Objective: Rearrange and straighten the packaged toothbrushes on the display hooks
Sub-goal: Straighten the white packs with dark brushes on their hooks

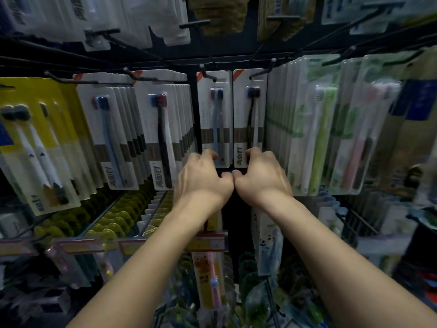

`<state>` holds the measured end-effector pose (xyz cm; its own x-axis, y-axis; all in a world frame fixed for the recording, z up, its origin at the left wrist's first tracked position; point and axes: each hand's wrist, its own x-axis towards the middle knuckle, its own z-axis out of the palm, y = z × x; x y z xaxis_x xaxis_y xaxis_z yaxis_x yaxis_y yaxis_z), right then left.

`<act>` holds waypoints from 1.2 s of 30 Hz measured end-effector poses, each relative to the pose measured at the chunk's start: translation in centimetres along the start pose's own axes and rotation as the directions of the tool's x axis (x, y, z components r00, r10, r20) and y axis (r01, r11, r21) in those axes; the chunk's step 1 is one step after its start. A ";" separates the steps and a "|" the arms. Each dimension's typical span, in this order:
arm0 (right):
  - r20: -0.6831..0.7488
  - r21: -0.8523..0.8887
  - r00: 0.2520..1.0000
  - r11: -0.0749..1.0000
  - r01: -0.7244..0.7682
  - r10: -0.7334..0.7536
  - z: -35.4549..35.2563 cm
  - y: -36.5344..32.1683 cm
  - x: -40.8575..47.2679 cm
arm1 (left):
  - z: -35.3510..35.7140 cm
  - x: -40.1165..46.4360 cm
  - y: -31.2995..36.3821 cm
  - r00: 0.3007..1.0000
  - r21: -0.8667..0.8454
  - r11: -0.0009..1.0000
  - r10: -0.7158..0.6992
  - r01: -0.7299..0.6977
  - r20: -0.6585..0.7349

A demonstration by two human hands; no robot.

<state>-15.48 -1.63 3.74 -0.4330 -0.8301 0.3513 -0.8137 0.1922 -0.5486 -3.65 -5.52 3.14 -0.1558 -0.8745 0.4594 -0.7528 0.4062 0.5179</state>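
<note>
Head view, retail peg wall, toothbrush section. Left hand (pixel 203 174): fingers curled over the bottom edge of the left centre pack (pixel 214 119), a white card with two brushes, hanging upright on its own hook (pixel 208 73). Right hand (pixel 261 172): fingers curled round the bottom edge of the right centre pack (pixel 250 117), same white card, hanging just beside the first. Both thumbs tucked under, knuckles touching between the hands. Left of centre: two full rows of matching white packs (pixel 163 129), fanned slightly. Far left: yellow-carded packs (pixel 35 138), tilted. Right: green-and-pink brush packs (pixel 324 129) in dense rows. Below: lower hooks with children's brushes (pixel 209 275) and a run of price strips (pixel 132 243). Image soft at the edges.
</note>
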 end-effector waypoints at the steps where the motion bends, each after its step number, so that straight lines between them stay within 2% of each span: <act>1: 0.015 -0.001 1.000 1.000 0.016 -0.016 0.2 0.2 0.3 | 0.3 0.5 -0.1 0.999 0.001 1.000 0.007 -0.007 0.036; 5: 0.084 -0.010 0.995 0.998 0.062 -0.061 1.2 1.0 1.2 | 1.2 2.2 -0.8 0.982 0.006 1.000 0.029 -0.031 0.189; 9: 0.092 -0.040 0.996 0.999 0.017 -0.013 2.1 0.9 2.2 | 2.4 3.3 -1.7 0.957 -0.032 0.999 0.015 -0.006 0.291; 23: 0.162 -0.083 0.986 0.996 -0.035 0.048 2.9 1.2 4.6 | 3.5 5.8 -2.0 0.905 -0.044 0.995 -0.058 0.084 0.422; 32: 0.162 -0.126 0.985 0.991 -0.032 0.052 2.9 1.0 4.2 | 3.3 5.5 -1.8 0.892 -0.004 0.997 -0.066 0.076 0.446; 36: 0.131 -0.200 0.991 0.980 -0.002 0.028 2.8 0.6 3.5 | 2.5 4.9 -1.5 0.898 0.055 0.998 -0.054 0.033 0.436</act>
<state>-16.36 -5.88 2.55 -0.4015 -0.8856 0.2335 -0.8741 0.2945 -0.3862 -4.88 -11.04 2.86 -0.3782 -0.9230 0.0705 -0.7914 0.3619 0.4927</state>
